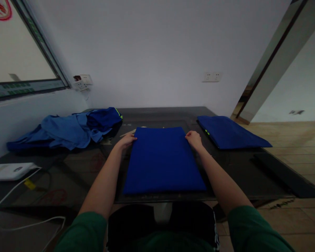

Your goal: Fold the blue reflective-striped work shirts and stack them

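Note:
A folded blue garment (163, 161) lies as a smooth, neat rectangle on the dark table, straight in front of me. At its far left corner, my left hand (127, 140) is closed with thumb and fingers on the edge. My right hand (194, 139) pinches the edge near the far right corner. Both forearms run along the sides of the fabric. The undersides of the fingertips are hidden by the cloth.
A crumpled pile of blue clothes (70, 127) lies on the left. Another folded blue garment (231, 132) rests on the right. A white device (12, 171) with a cable sits at the table's left. A dark flat strip (286, 175) lies along the right edge; a wall stands behind.

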A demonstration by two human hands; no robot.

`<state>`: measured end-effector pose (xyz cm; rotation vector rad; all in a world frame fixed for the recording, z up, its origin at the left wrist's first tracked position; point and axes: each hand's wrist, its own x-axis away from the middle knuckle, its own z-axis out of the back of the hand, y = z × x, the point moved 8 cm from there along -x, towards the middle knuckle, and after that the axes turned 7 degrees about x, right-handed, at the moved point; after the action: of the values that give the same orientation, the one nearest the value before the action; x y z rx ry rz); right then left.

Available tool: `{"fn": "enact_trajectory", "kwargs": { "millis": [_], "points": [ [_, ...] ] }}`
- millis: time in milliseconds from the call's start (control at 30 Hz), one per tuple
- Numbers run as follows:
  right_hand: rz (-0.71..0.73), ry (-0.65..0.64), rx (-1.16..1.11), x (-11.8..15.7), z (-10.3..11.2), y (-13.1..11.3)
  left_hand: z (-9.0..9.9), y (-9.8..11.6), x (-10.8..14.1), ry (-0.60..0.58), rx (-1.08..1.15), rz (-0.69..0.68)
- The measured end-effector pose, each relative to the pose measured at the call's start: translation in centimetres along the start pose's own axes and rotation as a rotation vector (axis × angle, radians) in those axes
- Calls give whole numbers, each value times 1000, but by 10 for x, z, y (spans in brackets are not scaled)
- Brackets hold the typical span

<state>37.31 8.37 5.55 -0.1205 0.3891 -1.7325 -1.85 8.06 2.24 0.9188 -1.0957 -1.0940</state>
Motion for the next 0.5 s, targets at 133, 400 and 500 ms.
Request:
{"fn": "enact_trajectory", "kwargs": {
  "millis": [133, 400, 500],
  "points": [
    [-14, -86, 98, 6, 3, -4, -11, -11, -3, -129, 231, 93],
    [69, -384, 295, 88, 26, 35, -6, -26, -6, -155, 295, 198],
    [172, -442, 197, 142, 26, 44, -6, -25, -4, -145, 297, 188]
  ]
}}
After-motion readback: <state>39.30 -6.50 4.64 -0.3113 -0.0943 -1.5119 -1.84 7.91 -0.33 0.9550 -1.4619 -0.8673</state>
